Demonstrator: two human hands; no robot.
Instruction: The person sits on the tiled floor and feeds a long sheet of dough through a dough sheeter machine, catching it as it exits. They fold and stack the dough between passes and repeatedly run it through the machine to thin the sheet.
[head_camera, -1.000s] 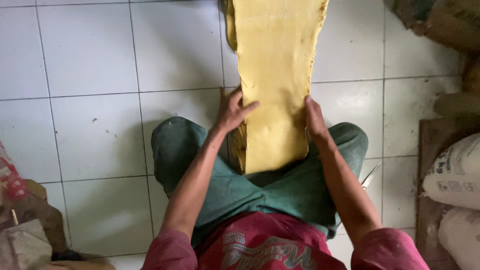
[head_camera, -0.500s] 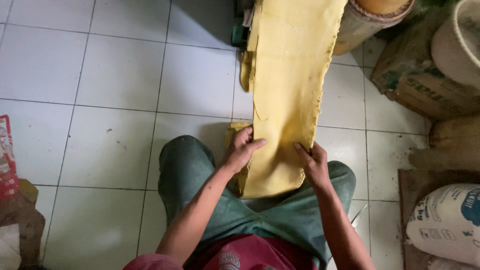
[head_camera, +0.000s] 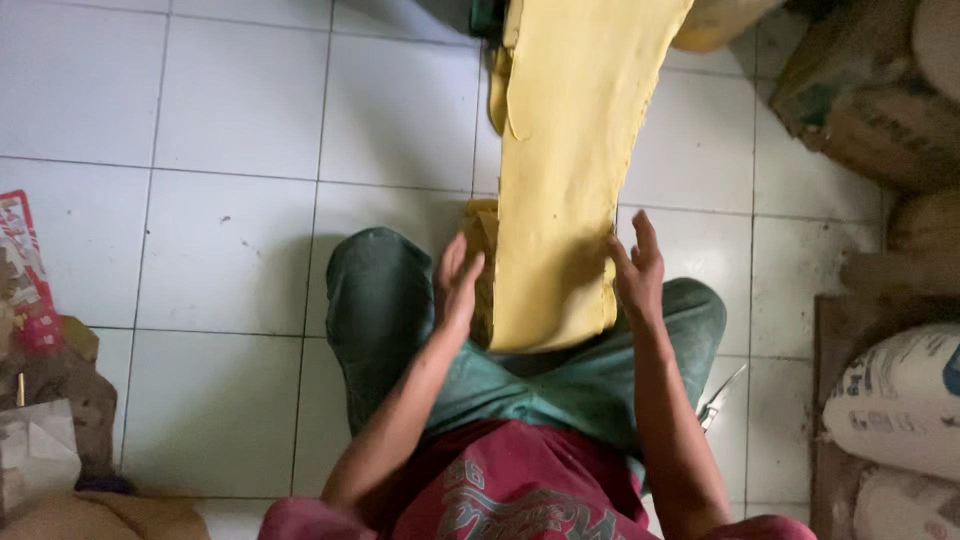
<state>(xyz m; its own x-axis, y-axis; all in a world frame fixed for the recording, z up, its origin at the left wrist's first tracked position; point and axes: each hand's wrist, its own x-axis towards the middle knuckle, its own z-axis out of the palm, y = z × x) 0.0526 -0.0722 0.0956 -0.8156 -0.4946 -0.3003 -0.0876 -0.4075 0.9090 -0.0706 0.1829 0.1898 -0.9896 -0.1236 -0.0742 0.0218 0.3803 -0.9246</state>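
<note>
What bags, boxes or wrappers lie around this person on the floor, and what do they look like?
White sack: lower right, plump, white with faint blue and grey print.
Second white sack: bottom right corner, under the first, pale.
Cardboard boxes: upper right, brown, worn, with a greenish patch.
Red wrapper: left edge, flat, red and white, crumpled.
Pale bag: lower left, greyish white, creased.
</note>
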